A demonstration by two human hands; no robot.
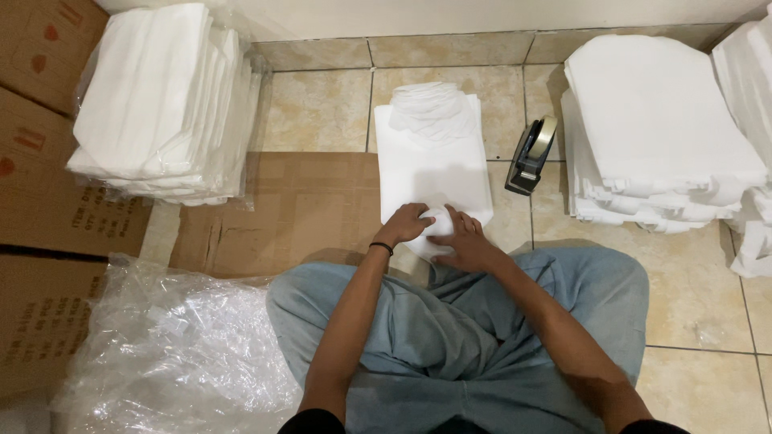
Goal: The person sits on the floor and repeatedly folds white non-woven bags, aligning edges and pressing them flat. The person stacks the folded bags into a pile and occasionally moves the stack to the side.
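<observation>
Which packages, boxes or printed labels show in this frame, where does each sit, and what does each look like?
Cardboard boxes: stacked along the left edge, brown, with red printed marks and dark lettering.
Bagged stack: upper left, folded white cloth in clear plastic wrap.
Clear plastic bags: lower left on the floor, crumpled, see-through.
Flattened cardboard: on the tiles under the folded white garment that both hands touch, plain brown.
No screens or signs.

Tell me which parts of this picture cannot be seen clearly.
- Head view: the near edge of the folded white garment is covered by the left hand and right hand.
- The cardboard boxes are cut off by the left edge.
- The white stack is cut off by the right edge.
</observation>
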